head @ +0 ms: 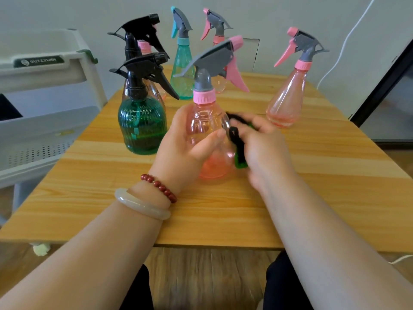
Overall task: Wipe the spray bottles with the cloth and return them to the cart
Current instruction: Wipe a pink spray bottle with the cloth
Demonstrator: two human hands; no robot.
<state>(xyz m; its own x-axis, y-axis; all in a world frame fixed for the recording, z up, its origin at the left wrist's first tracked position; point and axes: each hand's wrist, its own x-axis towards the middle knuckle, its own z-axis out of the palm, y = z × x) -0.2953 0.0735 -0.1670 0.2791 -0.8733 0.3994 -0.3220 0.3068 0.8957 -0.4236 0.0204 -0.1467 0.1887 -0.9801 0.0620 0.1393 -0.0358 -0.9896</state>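
A clear pink spray bottle (210, 121) with a grey head and pink trigger stands tilted at the middle of the wooden table (312, 186). My left hand (185, 139) grips its body from the left, thumb across the front. My right hand (263, 151) holds a black and green cloth (238, 144) against the bottle's right side; the hand is blurred. Several other spray bottles stand behind: a dark green one with a black head (142, 126), a teal one (183, 70), and a pink one (287, 104) at the right.
A white cart (44, 70) with shelves stands left of the table. Another black-headed bottle (140, 34) and a pink one (218, 30) stand at the back. A dark glass door frame (384, 86) lies to the right. My knees show below the table's near edge.
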